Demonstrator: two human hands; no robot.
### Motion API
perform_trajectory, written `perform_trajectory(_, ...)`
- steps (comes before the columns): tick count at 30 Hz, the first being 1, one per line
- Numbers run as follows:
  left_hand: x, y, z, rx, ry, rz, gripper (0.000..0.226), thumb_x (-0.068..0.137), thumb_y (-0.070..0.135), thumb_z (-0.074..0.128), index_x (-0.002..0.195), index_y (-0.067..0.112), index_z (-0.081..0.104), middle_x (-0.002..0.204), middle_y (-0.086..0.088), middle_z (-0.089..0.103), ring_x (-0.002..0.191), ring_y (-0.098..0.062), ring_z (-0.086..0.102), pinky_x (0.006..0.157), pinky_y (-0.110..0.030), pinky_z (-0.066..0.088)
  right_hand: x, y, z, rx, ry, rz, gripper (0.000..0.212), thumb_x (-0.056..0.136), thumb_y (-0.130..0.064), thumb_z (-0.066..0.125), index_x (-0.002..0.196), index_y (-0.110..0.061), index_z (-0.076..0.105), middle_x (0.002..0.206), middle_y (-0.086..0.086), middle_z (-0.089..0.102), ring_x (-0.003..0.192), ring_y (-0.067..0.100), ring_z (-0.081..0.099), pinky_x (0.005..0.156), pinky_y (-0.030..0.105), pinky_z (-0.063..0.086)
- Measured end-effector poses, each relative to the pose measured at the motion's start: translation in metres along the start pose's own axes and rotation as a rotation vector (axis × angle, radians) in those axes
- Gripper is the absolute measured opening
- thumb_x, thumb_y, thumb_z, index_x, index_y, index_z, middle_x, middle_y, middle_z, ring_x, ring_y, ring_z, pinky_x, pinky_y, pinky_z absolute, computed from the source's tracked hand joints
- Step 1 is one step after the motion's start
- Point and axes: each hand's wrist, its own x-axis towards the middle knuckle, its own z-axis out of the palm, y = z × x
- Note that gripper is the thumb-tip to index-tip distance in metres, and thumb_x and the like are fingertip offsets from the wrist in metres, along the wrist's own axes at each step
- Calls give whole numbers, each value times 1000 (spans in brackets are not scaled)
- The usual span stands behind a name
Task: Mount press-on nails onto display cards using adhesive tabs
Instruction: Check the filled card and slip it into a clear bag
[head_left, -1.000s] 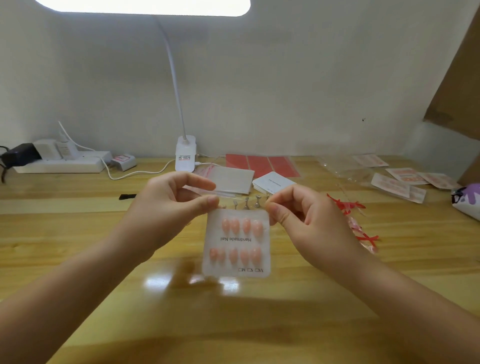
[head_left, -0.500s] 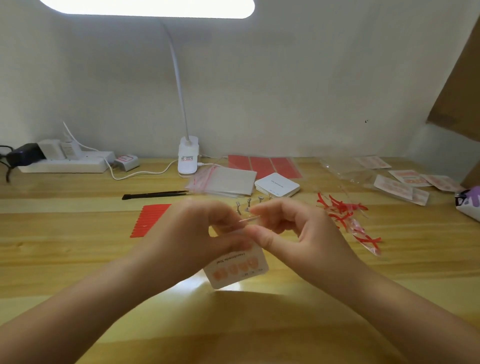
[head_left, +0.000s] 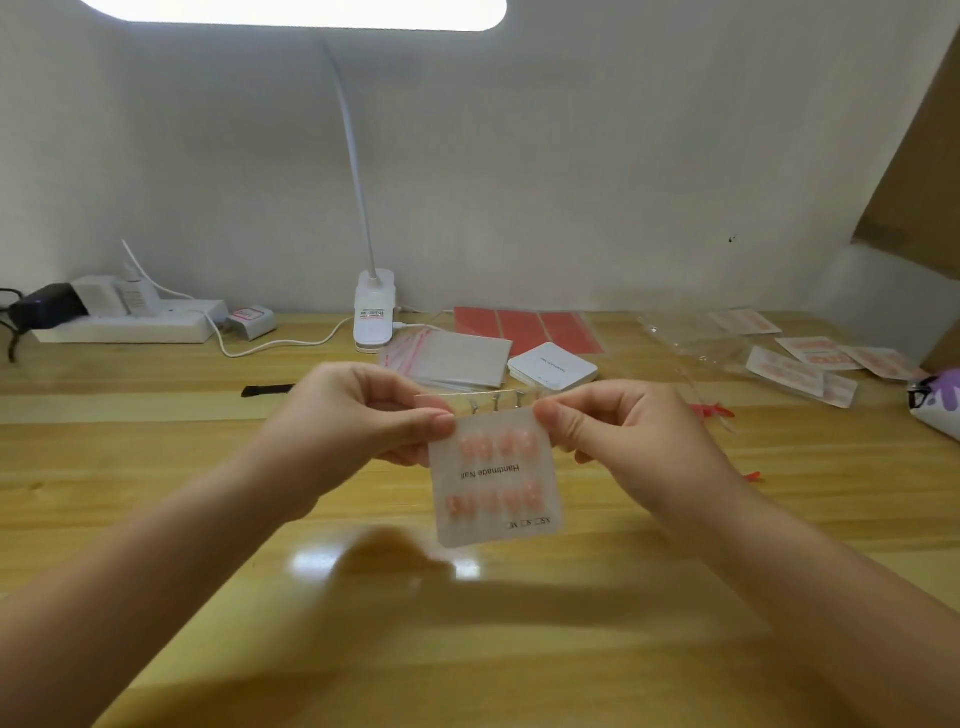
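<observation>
A white display card printed "Handmade Nail" hangs upright above the wooden table, inside a clear plastic sleeve. Two rows of pink press-on nails sit on it, blurred. My left hand pinches the sleeve's top left corner between thumb and fingers. My right hand pinches the top right corner. The sleeve's clear top edge stretches between my two hands.
Behind my hands lie a stack of clear bags, a stack of white cards and red adhesive sheets. A lamp base and power strip stand at the back. Finished nail cards lie at right.
The card was tipped low and partly hidden behind my hands half a second ago. Now it is raised and faces me again, held by its top corners with my hands apart.
</observation>
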Motion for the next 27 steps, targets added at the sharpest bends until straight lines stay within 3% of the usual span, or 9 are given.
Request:
perform_trajectory(6,3,-8,5,-16,201,110,31,46,28,83,70,12,72,63,-8,72,50,-13,66,47,-17,51,4,5,2,-17,22,14,13,83,-29,72,78,-17,76,67,-5,73,59,-3,61,56,10,44)
perform_trajectory(9,4,-17,-2,13,312,130,31,61,36,78,82,14,70,62,-4,71,52,-15,68,42,-12,44,8,7,-11,-12,116,39,16,82,-31,73,73,-18,76,63,-6,70,57,0,59,54,13,46)
perform_trajectory(13,1,-40,-3,151,327,78,22,84,40,65,92,20,67,69,4,72,60,-12,70,56,-22,53,30,18,-60,126,418,165,12,79,-31,77,74,-21,75,76,1,75,68,14,68,55,28,51)
perform_trajectory(16,-2,-51,5,263,301,122,9,91,36,59,94,29,64,76,14,72,66,-5,69,66,-28,53,48,34,-110,83,722,194,10,80,-27,78,84,-23,70,85,-1,75,70,6,69,59,25,50)
perform_trajectory(19,-5,-54,9,347,278,197,6,92,30,58,94,35,61,79,21,70,72,1,66,66,-26,50,55,58,-151,110,908,282,20,82,-24,76,98,-14,69,84,0,72,67,8,64,53,24,45)
perform_trajectory(23,-9,-58,11,430,242,245,12,91,27,59,94,38,59,81,25,68,75,2,65,71,-32,53,59,90,-175,152,919,365,18,84,-18,75,97,-7,68,81,3,69,62,10,61,57,23,47)
perform_trajectory(27,-9,-62,12,500,226,297,16,90,22,61,92,38,60,81,27,67,78,4,63,66,-15,47,61,108,-185,1,825,508,44,83,-28,75,118,-4,63,92,9,70,84,21,65,88,38,53)
